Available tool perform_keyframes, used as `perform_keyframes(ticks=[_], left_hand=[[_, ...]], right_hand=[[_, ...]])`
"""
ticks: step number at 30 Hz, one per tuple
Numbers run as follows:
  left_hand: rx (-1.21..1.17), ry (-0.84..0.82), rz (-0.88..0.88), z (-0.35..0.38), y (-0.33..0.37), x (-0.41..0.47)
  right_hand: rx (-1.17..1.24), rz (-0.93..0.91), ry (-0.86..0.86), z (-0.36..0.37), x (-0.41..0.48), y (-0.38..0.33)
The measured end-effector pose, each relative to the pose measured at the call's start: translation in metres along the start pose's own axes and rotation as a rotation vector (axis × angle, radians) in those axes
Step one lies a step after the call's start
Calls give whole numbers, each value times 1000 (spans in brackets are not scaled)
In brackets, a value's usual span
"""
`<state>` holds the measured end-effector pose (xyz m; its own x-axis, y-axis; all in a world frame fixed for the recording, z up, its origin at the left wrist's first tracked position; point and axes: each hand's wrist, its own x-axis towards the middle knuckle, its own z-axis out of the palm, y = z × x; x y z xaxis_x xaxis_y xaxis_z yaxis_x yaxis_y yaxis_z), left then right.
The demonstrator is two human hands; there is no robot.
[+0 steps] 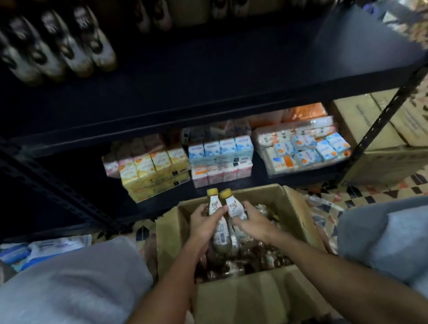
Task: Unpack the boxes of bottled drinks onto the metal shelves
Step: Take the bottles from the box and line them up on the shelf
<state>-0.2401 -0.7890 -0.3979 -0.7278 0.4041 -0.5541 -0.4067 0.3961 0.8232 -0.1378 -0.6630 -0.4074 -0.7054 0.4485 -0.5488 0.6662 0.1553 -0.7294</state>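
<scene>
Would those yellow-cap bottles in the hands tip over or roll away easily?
Probably tippy: the left bottle, like the right bottle, looks tall and narrow, so a nudge could topple it on the shelf. Lying down it would likely roll, since its body looks round. It seems stiff: the left hand grips it without visible denting.

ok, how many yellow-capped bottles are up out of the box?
2. Left bottle in the left hand, right bottle in the right hand, side by side above the cardboard box. Bottles left inside are too dark to count.
</scene>
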Motion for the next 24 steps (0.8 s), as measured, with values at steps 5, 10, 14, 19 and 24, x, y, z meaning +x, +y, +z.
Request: perform_keyframes(ticks=[5, 10, 14, 19, 24], left_hand=[[57, -58, 240, -8, 71, -33], [91, -77, 453, -21, 140, -65], [143, -104, 633, -34, 193, -88], [163, -78, 753, -46, 254, -110], [231, 34, 837, -51, 306, -113]], right_hand=[[39, -189, 83, -46, -25, -52], [22, -372, 150, -86, -53, -107], [-7, -528, 203, -118, -71, -152], [-44, -645, 244, -155, -96, -209], [-18, -733, 361, -180, -98, -254]])
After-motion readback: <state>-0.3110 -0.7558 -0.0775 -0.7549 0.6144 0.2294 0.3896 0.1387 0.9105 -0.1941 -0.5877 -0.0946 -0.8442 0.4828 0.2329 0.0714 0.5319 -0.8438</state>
